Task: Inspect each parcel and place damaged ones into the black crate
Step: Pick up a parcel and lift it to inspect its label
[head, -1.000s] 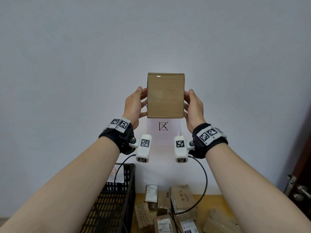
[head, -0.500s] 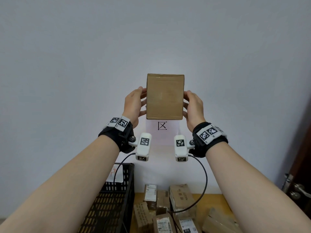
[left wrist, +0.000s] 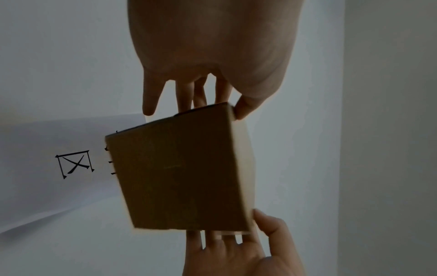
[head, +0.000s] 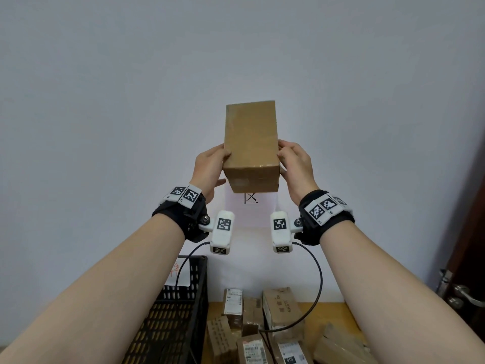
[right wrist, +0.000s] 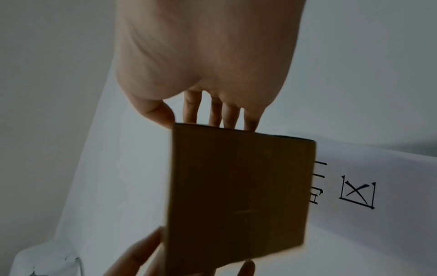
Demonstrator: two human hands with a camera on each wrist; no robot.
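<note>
You hold the brown parcel up between both hands, in front of the pale wall. Your left hand grips its left side, thumb on the near face and fingers running behind it. Your right hand grips the opposite side the same way, thumb in front, fingers behind. The parcel tilts, its top leaning away from you and its lower end face turned toward you.

Just beyond your hands a white sheet with black characters hangs on the wall. Below your left wrist stands the black crate, a white label on its far wall. Below and between your wrists a wooden tabletop carries a heap of other parcels. Off beyond your right forearm is a dark door with a metal handle.
</note>
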